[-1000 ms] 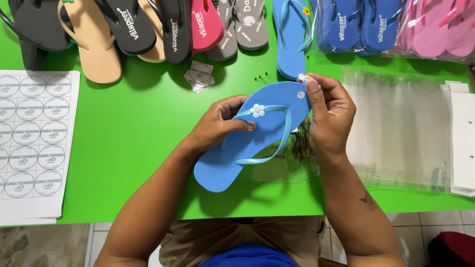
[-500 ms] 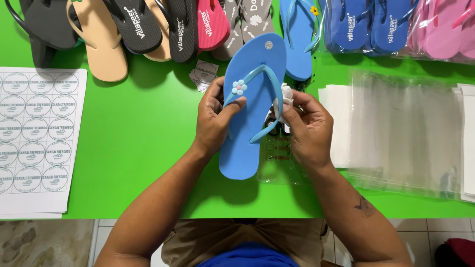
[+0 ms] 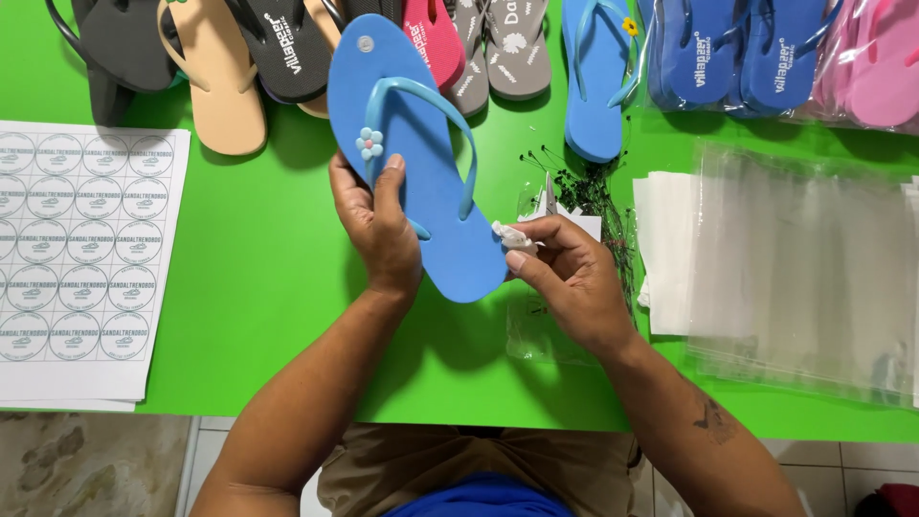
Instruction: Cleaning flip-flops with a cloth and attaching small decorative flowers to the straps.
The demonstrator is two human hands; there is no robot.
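A: Above the green worktop [image 3: 258, 287], centre — blue flip-flop [image 3: 421, 163], left hand [image 3: 381, 225] clasping its edge.
B: Right hand [image 3: 565, 278]?
A: Pinching a small white tag [image 3: 509, 236] at the heel.

Single view: head-worn camera, looking steeply down and forward from above the person's lap, close range, onto the bright green flat tabletop [image 3: 258, 287]; far edge cropped. No second view.
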